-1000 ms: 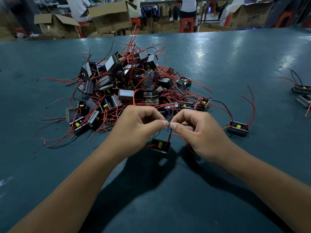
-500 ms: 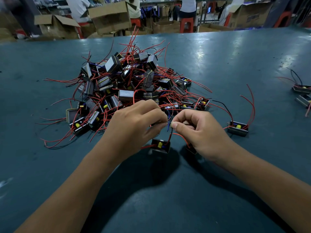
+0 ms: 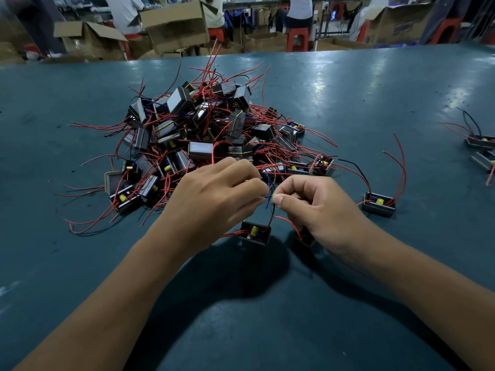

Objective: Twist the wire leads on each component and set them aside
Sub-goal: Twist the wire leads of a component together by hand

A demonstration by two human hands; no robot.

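Observation:
A small black box component [image 3: 255, 232] with a yellow part inside rests on the teal table just below my hands. Its black and blue wire leads [image 3: 270, 202] rise between my fingertips. My left hand [image 3: 214, 196] pinches the leads from the left, knuckles turned up. My right hand [image 3: 313, 207] pinches them from the right with thumb and forefinger. A red lead loops under my right hand, where a second component [image 3: 304, 238] is mostly hidden. A big pile of components [image 3: 209, 137] with tangled red wires lies just beyond my hands.
One component [image 3: 379, 204] with long red leads sits alone to the right. Two more components [image 3: 482, 148] lie at the table's right edge. Cardboard boxes [image 3: 174, 25], red stools and seated people are beyond the table's far edge.
My left hand has rolled over so its back faces up and its fingers curl over the leads. The right hand and the component have hardly moved.

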